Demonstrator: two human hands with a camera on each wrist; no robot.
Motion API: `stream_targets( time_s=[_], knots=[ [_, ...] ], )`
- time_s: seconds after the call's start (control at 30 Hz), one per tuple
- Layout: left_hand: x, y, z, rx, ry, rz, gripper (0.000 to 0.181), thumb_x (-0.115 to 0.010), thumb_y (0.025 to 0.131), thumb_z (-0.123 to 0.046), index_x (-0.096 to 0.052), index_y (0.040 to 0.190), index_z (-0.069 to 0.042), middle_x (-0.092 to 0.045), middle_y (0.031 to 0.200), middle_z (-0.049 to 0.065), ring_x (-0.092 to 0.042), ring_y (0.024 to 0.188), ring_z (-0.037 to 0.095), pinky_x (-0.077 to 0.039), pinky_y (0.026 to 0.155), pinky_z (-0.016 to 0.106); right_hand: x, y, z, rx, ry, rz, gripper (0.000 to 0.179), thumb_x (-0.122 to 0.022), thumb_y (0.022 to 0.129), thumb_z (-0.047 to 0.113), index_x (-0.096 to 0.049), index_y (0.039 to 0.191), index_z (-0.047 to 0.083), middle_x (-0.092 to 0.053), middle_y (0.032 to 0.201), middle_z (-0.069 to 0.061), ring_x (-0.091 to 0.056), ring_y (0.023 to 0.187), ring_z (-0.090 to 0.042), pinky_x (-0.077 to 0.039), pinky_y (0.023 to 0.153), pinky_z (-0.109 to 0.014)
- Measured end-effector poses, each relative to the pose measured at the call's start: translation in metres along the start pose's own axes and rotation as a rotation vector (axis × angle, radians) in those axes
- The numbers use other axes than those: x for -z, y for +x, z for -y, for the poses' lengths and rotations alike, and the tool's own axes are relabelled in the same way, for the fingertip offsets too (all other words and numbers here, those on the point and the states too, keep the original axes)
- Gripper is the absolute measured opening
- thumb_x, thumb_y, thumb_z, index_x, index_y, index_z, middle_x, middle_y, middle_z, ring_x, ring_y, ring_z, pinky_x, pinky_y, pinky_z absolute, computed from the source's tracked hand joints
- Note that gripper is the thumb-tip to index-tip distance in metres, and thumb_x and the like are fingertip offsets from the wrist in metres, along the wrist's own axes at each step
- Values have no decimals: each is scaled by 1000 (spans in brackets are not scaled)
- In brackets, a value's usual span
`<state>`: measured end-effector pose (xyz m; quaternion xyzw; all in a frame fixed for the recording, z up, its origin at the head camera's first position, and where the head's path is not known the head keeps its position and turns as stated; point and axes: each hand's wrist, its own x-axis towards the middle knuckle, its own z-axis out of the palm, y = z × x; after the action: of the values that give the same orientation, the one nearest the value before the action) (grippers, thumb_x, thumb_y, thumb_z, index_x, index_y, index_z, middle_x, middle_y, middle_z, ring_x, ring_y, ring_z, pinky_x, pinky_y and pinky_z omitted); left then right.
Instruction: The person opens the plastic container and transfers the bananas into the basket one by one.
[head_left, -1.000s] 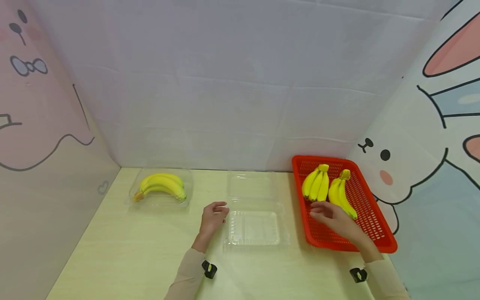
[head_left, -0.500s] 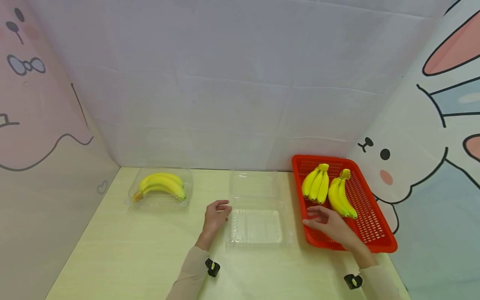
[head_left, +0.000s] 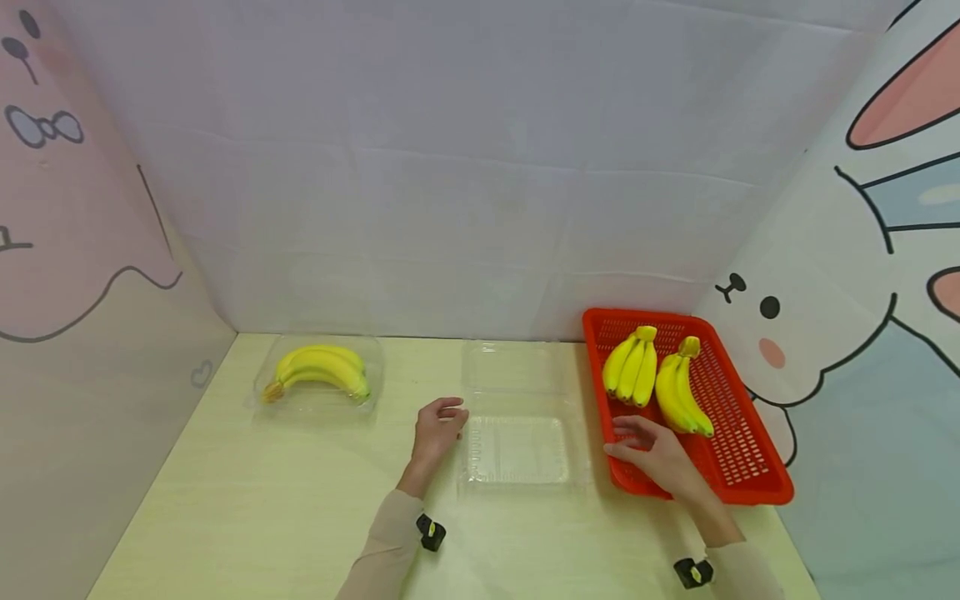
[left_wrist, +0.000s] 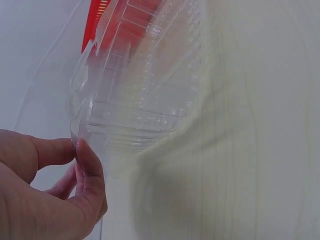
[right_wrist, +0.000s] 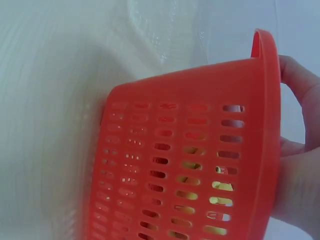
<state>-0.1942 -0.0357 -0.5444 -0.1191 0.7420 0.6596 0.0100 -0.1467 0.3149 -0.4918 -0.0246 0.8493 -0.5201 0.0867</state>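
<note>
My left hand [head_left: 438,431] pinches the left edge of an unlidded clear plastic clamshell box [head_left: 517,450] between thumb and fingers, plainest in the left wrist view. The box's hinged lid lies folded back toward the wall. Over the near left part of a red plastic basket [head_left: 750,396] is my right hand [head_left: 660,458], its fingers loosely bent around nothing. Inside the basket lie two bunches of bananas, a left bunch [head_left: 632,367] and a right bunch [head_left: 681,392], beyond the right fingers. In the right wrist view the basket's rim hides part of that hand.
At the far left a second clear box [head_left: 375,375] holds another banana bunch [head_left: 322,368]. A white cloth wall [head_left: 420,208] closes off the back of the pale wooden table [head_left: 285,500], and printed side panels stand left and right.
My left hand and the pinched box have shifted slightly right. My right hand has drawn a little left and nearer, away from the banana bunches, which stay put.
</note>
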Motion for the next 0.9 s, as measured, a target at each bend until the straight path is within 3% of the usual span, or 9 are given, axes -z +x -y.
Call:
stream_targets(
  time_s=[0.63, 0.9],
  knots=[
    [-14, 2, -2, -19, -5, 6, 27, -69, 95, -1, -67, 120, 9, -70, 98, 18, -69, 79, 35, -56, 61, 28, -5, 0, -3, -85, -17, -56, 54, -78, 94, 24, -59, 139, 1, -64, 130, -19, -63, 110, -26, -52, 85, -19],
    [-22, 5, -5, -2, -3, 6, 27, -70, 96, -3, -67, 121, 8, -70, 99, 17, -69, 79, 33, -55, 61, 25, -5, 1, -4, -57, 11, -66, 55, -79, 93, 21, -58, 139, 0, -63, 127, -20, -66, 103, -22, -52, 86, -18]
  ],
)
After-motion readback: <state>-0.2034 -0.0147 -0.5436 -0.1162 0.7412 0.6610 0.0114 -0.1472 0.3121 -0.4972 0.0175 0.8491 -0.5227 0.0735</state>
